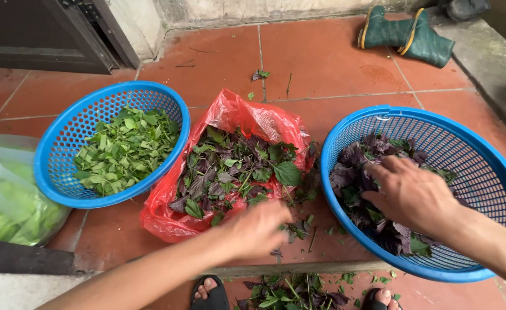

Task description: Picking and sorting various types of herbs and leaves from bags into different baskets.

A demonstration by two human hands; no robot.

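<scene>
Right hand [409, 195] rests spread, fingers open, on purple leaves [359, 166] inside the right basket [482, 172], pinching nothing that shows. Left hand [259, 229] is blurred at the near edge of the red bag [167, 221]; whether it holds anything cannot be told. Judging by the piles, sorting looks partly done: the bag holds many mixed leaves, while picked green leaves [124, 149] fill the left basket [63, 143].
</scene>
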